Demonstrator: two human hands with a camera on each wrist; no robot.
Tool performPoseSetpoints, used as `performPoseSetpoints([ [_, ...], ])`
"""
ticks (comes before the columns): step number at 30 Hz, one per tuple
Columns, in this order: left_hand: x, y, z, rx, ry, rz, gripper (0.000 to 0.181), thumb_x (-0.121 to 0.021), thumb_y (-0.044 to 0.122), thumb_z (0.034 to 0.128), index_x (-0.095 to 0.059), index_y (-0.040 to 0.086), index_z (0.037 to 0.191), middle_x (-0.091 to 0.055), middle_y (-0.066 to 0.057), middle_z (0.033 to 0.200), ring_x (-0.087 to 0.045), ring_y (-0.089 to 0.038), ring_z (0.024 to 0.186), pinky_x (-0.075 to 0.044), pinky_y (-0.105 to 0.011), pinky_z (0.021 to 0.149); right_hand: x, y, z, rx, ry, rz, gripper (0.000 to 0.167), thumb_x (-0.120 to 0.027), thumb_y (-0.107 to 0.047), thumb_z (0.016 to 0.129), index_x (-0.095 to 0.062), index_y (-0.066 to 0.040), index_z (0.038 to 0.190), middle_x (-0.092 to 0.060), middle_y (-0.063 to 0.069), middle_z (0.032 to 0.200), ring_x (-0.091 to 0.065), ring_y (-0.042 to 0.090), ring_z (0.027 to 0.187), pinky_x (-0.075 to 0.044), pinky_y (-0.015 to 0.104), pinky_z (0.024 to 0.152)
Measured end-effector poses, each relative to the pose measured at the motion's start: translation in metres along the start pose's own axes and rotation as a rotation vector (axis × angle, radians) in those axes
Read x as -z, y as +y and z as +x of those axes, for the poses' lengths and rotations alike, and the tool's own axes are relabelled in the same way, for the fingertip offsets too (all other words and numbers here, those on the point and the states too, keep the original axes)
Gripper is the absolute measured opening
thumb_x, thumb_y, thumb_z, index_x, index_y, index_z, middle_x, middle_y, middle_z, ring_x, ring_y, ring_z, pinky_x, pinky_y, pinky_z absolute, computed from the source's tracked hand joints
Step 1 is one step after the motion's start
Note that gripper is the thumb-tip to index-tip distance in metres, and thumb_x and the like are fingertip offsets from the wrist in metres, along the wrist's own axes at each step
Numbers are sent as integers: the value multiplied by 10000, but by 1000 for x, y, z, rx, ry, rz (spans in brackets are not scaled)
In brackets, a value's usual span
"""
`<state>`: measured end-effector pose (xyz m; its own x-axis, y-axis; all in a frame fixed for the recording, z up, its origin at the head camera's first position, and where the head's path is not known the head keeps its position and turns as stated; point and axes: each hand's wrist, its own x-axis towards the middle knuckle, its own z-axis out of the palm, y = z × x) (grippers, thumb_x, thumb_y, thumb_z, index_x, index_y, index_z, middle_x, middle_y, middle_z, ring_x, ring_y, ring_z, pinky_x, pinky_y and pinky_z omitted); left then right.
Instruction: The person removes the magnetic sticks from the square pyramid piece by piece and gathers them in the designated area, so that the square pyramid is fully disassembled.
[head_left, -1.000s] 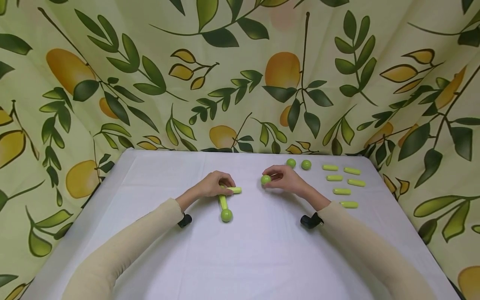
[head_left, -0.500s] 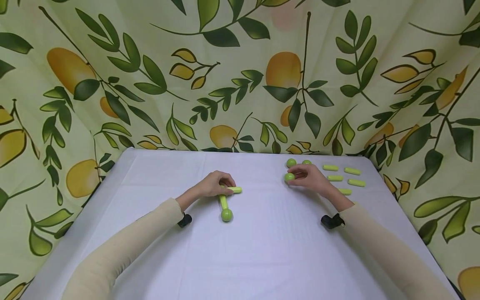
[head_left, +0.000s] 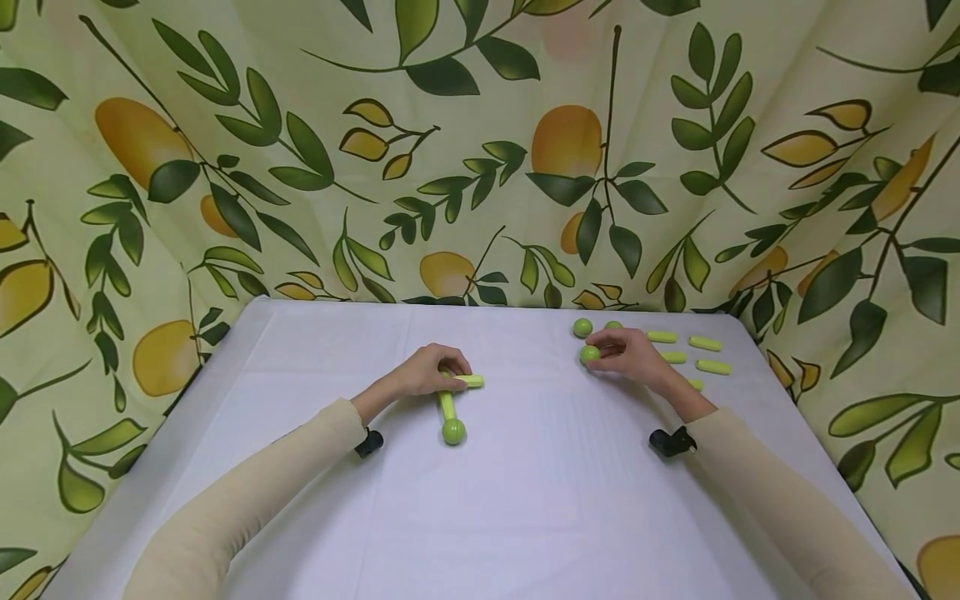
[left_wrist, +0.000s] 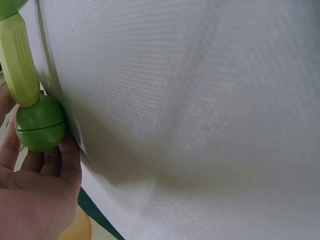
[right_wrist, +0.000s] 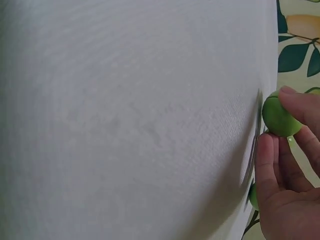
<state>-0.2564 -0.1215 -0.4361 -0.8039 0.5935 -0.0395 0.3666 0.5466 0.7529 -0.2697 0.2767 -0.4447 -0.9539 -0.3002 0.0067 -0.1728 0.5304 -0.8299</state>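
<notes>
My left hand (head_left: pixel 429 369) grips a green ball (left_wrist: pixel 41 125), part of a small joined piece left of the table's middle. From that ball a yellow-green stick (head_left: pixel 447 406) runs toward me to another green ball (head_left: pixel 453 432). A second stick (head_left: pixel 470 381) points right from under the fingers; its inner end is hidden. Farther right, my right hand (head_left: pixel 632 357) pinches a loose green ball (head_left: pixel 590 355) between thumb and fingers, as the right wrist view also shows. Just behind it are two more balls, one (head_left: pixel 582 327) in full view and one (head_left: pixel 614 325) partly covered by the hand.
Loose yellow-green sticks lie at the back right, among them one stick (head_left: pixel 705 342) and another stick (head_left: pixel 713 367); the right hand and forearm cover some. A white cloth covers the table (head_left: pixel 480 517). Behind it hangs a leaf-and-fruit patterned curtain (head_left: pixel 480 200).
My right hand has moved right with its green ball, from near the table's middle to just in front of the two loose balls. My left hand and the joined piece have stayed still.
</notes>
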Motion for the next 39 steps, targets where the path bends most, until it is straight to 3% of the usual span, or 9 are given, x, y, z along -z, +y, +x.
performPoseSetpoints([
  [17,-2,-1,1,23,0,-3,118,-783,49,901,-736,52,1009,-686,14,951,-607,-137,894,-506,-275,821,3,-2,1,10,-38,-26,455,-842,-95,855,-658,37,1250,-619,169,1196,-610,339,1094,-513,257,864],
  [24,-1,1,0,10,0,3,120,-782,40,898,-731,46,1006,-688,16,934,-601,-136,880,-503,-278,815,8,-5,-1,68,-28,-54,437,-819,-102,880,-647,49,1253,-645,196,1205,-623,355,1089,-514,295,879],
  [39,-4,2,1,-8,1,29,121,-789,48,895,-733,52,1003,-685,12,949,-618,-144,908,-510,-292,844,16,-15,-16,98,11,20,393,-787,-107,914,-644,68,1236,-645,243,1213,-631,369,1095,-516,194,841],
])
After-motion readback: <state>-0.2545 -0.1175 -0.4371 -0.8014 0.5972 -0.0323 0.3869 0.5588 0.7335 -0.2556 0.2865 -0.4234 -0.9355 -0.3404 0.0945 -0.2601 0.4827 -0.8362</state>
